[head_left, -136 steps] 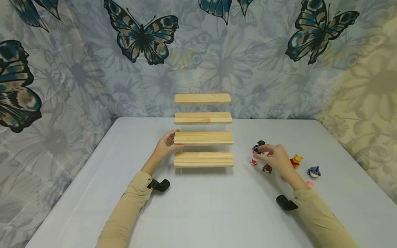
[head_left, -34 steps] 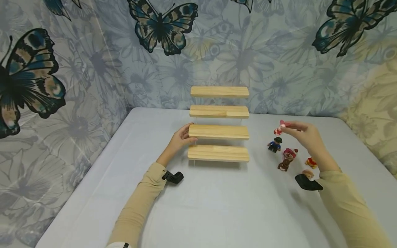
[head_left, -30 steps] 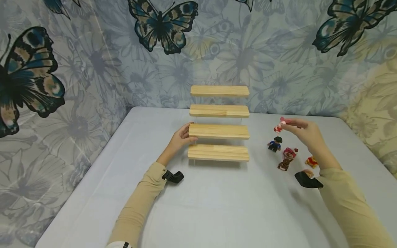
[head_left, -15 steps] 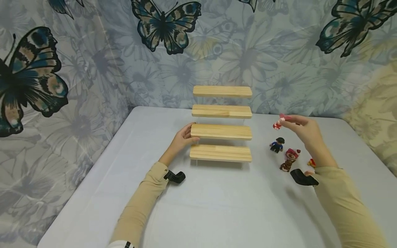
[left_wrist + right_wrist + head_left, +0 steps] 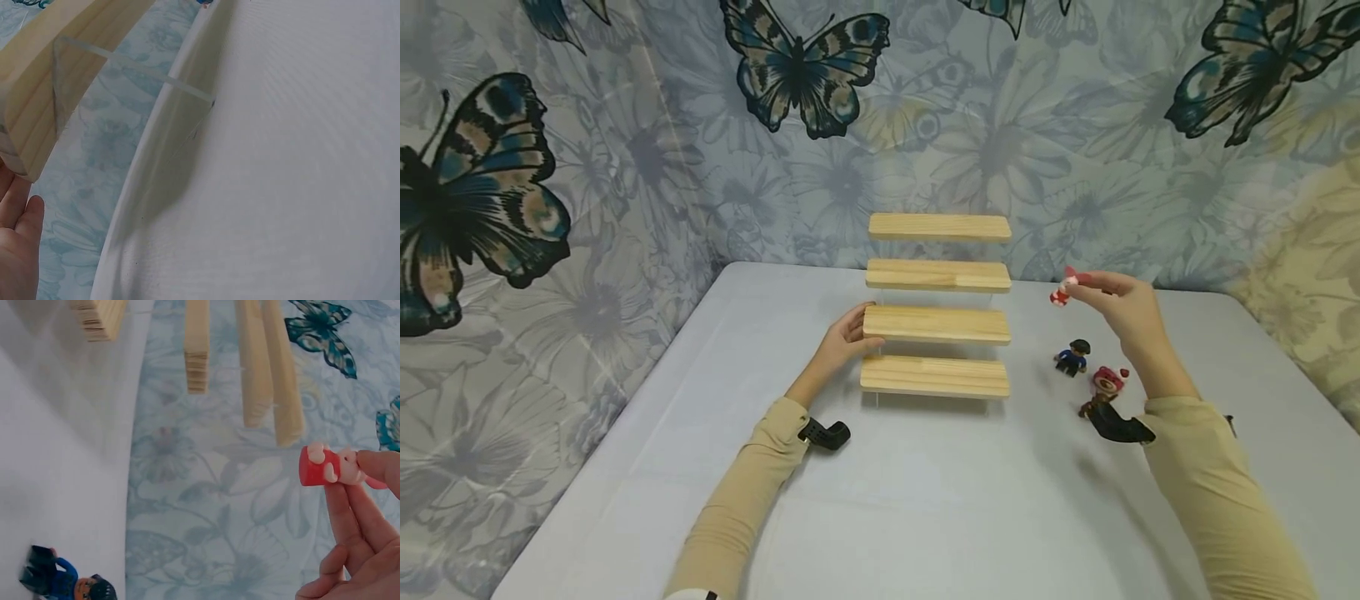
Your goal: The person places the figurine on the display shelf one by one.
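A four-tier display stand of pale wooden boards on clear supports stands toward the back of the table. My left hand grips the left end of its second board from the bottom, thumb at the front edge and fingers behind. In the left wrist view, fingertips meet the board's end. Right of the stand, my right hand pinches a small red-and-white figurine with pink ears, held above the table. In the right wrist view the figurine lies sideways between thumb and fingertips.
A toy figure in blue with a dark cap and a pink-headed bear figurine stand on the white table. The right wrist camera partly covers a brown figurine. Butterfly-patterned cloth hangs behind.
My right hand has gone from low among the figurines to holding the pink-eared one in the air, and has lately drifted left. My left hand keeps its grip on the stand.
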`<state>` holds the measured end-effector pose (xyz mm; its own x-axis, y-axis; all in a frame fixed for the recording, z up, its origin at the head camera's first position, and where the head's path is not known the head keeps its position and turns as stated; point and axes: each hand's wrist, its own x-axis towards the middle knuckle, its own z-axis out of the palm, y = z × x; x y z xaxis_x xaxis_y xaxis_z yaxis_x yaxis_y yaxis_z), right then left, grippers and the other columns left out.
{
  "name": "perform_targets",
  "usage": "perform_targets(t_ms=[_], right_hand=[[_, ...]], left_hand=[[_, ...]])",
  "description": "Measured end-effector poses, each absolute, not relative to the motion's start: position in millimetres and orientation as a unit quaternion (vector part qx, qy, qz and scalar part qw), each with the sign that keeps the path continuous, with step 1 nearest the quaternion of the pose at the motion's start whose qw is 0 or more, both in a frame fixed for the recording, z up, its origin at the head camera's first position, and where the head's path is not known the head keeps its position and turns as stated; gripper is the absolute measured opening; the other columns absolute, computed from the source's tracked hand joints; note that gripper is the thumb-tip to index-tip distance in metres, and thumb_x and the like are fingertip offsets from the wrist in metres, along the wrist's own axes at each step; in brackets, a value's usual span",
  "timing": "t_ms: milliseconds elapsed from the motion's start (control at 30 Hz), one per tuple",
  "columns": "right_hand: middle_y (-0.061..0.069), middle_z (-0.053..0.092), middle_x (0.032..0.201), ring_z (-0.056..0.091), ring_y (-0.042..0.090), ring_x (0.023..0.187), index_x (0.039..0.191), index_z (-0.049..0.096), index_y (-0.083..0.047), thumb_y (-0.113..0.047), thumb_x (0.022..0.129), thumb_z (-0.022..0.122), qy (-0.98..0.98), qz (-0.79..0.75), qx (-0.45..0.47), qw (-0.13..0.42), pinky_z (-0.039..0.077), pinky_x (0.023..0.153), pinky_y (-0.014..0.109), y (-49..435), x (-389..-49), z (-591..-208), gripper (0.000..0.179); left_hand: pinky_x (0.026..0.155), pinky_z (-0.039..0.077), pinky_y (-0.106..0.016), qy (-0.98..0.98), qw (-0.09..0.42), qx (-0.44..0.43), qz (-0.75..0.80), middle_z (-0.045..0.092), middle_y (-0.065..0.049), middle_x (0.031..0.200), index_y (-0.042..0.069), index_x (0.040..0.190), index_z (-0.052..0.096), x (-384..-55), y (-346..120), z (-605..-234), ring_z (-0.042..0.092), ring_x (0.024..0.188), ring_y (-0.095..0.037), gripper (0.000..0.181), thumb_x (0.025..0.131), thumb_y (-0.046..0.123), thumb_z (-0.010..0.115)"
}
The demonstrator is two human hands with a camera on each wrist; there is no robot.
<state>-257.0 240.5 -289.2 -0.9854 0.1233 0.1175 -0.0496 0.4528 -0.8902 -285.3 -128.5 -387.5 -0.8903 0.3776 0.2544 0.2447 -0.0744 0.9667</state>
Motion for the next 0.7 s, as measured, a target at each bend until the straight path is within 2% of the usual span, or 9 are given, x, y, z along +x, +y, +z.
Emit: perform_targets(t_ms=[167, 333, 533, 700], right_hand=[[0.009, 0.045, 0.123, 0.031, 0.032, 0.120, 0.115, 0.059, -0.007, -0.047, 0.076, 0.066, -0.846, 0.527, -0.016, 0.084, 0.022, 0.096, 0.055, 236, -261, -282, 0.056], [0.004, 0.047, 0.119, 0.029, 0.029, 0.122, 0.113, 0.060, -0.009, -0.047, 0.075, 0.067, -0.837, 0.541, -0.002, 0.083, 0.019, 0.098, 0.054, 230, -267, -273, 0.054], [-0.011, 0.059, 0.096, 0.038, 0.020, 0.111, 0.107, 0.064, -0.012, -0.039, 0.076, 0.070, -0.811, 0.576, 0.013, 0.099, 0.019, 0.099, 0.051, 221, -273, -269, 0.042], [-0.005, 0.054, 0.106, 0.034, 0.019, 0.114, 0.105, 0.066, -0.015, -0.038, 0.075, 0.070, -0.810, 0.575, 0.024, 0.114, 0.017, 0.099, 0.051, 210, -279, -266, 0.038]], left_hand=[[0.092, 0.038, -0.030, 0.679, 0.054, 0.222, 0.698, 0.035, -0.022, 0.134, -0.003, 0.139, 0.024, -285, -128, -387, 0.041, 0.118, -0.029, 0.068, 0.082, -0.005, 0.061], [0.092, 0.037, -0.029, 0.677, 0.048, 0.216, 0.702, 0.034, -0.019, 0.136, -0.002, 0.139, 0.024, -288, -130, -386, 0.040, 0.120, -0.026, 0.068, 0.082, -0.004, 0.061], [0.093, 0.037, -0.031, 0.679, 0.050, 0.224, 0.698, 0.034, -0.023, 0.135, -0.006, 0.138, 0.021, -287, -129, -387, 0.040, 0.119, -0.030, 0.068, 0.082, -0.007, 0.059], [0.092, 0.037, -0.031, 0.680, 0.049, 0.223, 0.697, 0.035, -0.023, 0.134, -0.007, 0.138, 0.021, -286, -128, -387, 0.040, 0.118, -0.031, 0.068, 0.082, -0.007, 0.060]])
